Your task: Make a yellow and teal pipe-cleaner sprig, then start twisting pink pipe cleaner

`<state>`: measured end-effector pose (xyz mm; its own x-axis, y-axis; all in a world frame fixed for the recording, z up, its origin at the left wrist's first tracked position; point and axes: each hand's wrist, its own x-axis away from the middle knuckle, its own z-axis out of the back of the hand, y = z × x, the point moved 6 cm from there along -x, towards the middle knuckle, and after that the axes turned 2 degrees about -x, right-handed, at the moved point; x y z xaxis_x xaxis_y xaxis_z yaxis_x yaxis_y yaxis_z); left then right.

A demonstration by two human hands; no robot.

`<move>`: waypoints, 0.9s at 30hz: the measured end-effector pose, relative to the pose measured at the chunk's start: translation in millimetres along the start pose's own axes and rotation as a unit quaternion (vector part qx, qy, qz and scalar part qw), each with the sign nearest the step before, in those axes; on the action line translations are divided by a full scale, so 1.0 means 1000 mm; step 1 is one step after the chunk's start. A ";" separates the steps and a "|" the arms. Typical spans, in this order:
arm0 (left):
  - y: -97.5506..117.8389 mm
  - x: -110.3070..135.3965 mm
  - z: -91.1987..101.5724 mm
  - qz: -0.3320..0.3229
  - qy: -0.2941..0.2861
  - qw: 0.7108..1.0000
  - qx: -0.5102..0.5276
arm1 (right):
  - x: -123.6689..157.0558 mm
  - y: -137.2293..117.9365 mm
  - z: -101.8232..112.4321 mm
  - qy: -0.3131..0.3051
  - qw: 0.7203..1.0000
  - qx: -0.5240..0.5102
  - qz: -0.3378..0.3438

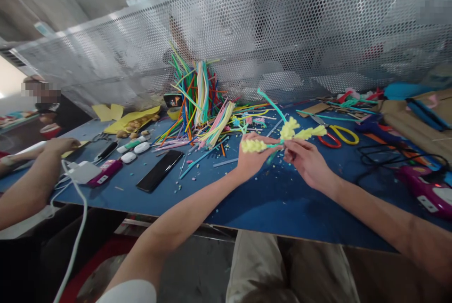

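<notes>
Between my hands is a pipe-cleaner flower (290,129) with fluffy yellow clusters pointing left, up and right, and a teal stem rising from it toward the upper left. My left hand (251,158) pinches it from the left, by the yellow cluster lying along the fingers. At the joint where the clusters meet, my right hand (306,159) has its thumb and fingertips closed on it. The exact grip of the fingertips is too small to make out. Small teal and pink clippings lie on the blue table (212,204) beneath.
Bundled pipe cleaners (201,100) stand behind my left hand. A black phone (159,171), white earbud cases and a purple power strip (105,172) lie left. Scissors (330,136), a black cable and a purple glue-gun-like tool or strip (425,190) lie right. A co-worker's arm (42,176) rests far left.
</notes>
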<state>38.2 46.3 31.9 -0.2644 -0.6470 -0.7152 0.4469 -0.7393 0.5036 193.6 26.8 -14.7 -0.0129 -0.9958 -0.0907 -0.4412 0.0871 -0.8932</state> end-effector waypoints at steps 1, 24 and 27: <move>-0.005 0.002 -0.004 0.059 -0.004 0.998 0.039 | 0.000 -0.001 -0.001 -0.007 1.000 -0.004 0.002; 0.004 0.004 0.002 0.027 0.051 0.995 0.079 | 0.009 -0.012 -0.002 0.060 0.990 0.095 0.082; 0.002 0.006 0.000 0.083 0.042 0.990 0.107 | 0.009 -0.013 0.002 0.080 0.986 0.098 0.111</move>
<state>38.0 40.6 28.5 -0.1254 -0.7518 -0.6474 0.2855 -0.6522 0.7022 200.7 16.4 -4.6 -0.2380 -0.9422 -0.2360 -0.2296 0.2907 -0.9289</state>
